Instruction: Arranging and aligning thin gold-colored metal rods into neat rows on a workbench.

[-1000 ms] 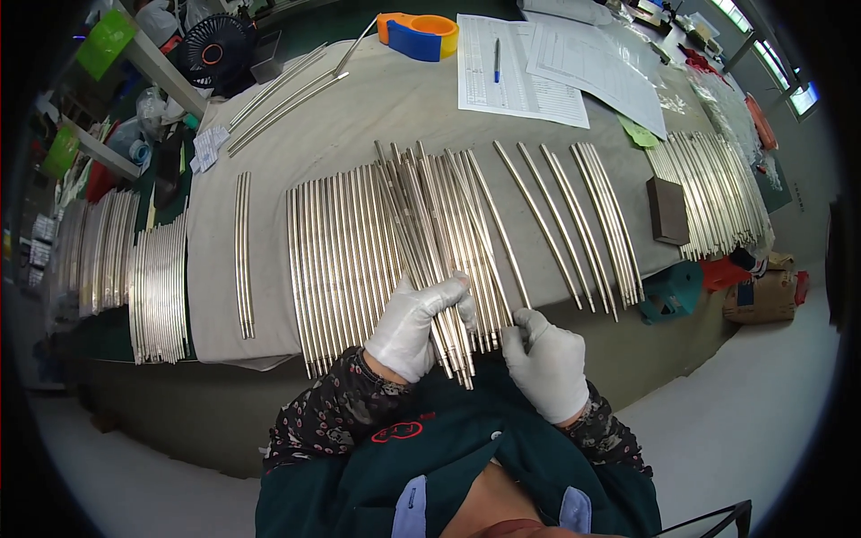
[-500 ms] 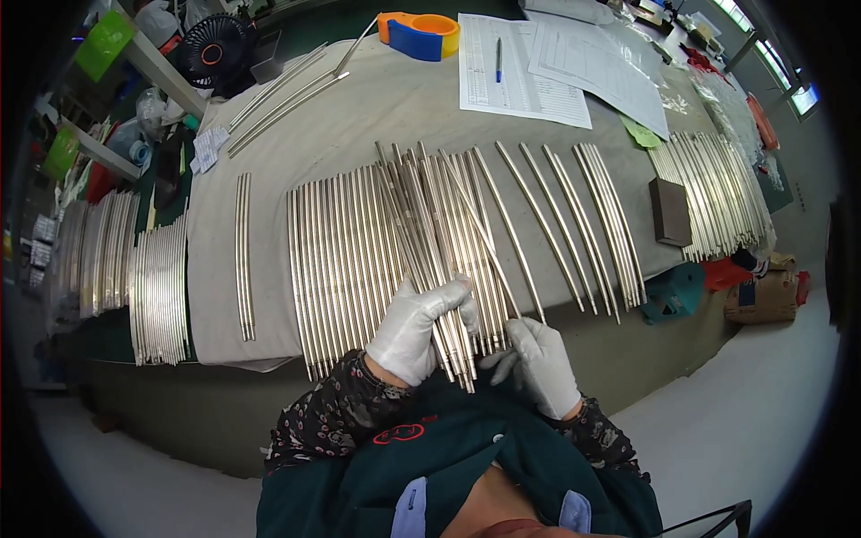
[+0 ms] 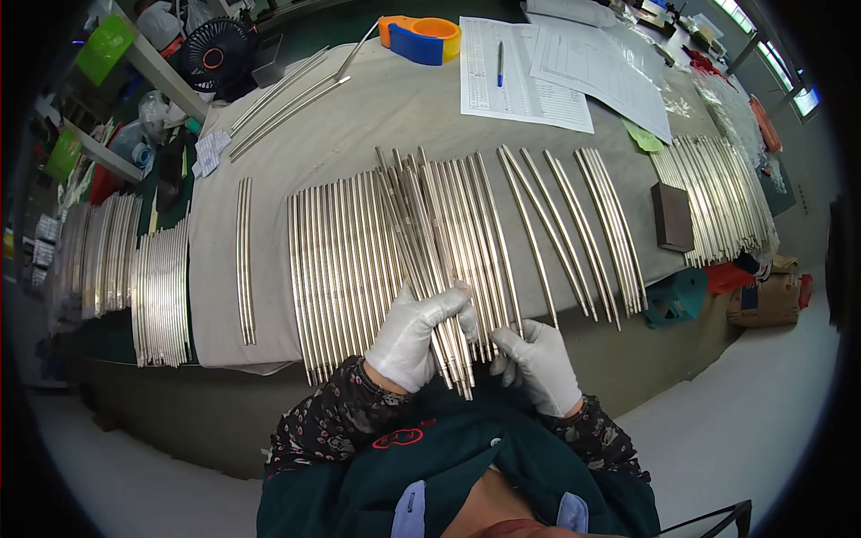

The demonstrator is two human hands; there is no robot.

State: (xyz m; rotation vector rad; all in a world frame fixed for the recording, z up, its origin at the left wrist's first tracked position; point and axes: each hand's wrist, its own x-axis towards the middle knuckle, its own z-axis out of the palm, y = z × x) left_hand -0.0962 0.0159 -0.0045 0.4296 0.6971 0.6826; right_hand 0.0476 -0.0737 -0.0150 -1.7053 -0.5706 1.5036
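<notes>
My left hand (image 3: 413, 334), in a white glove, is closed around a bundle of slim silvery metal rods (image 3: 439, 296). The bundle slants over a wide row of similar rods (image 3: 336, 269) on the cloth-covered table, and its lower ends stick out below my fingers. At the right end of that row, my gloved right hand (image 3: 538, 363) has its fingers bent, pinching at the lower end of a metal rod (image 3: 502, 260). Its fingertips are partly hidden. Just beyond lie several rods set apart (image 3: 574, 238) and a close group of rods (image 3: 614, 224).
A few rods (image 3: 246, 260) lie left of the row. Farther back are more rods (image 3: 287, 117), a tape dispenser (image 3: 420, 40), printed sheets (image 3: 520, 81) and a pen (image 3: 500, 63). A dark block (image 3: 671, 217) stands beside a rod stack (image 3: 713, 197) at right. Another stack (image 3: 161, 296) is far left.
The rod that slanted across the row's right end has swung rightward and now runs nearly parallel to the row. A neighbouring rod sits farther right. My left hand keeps its bundle.
</notes>
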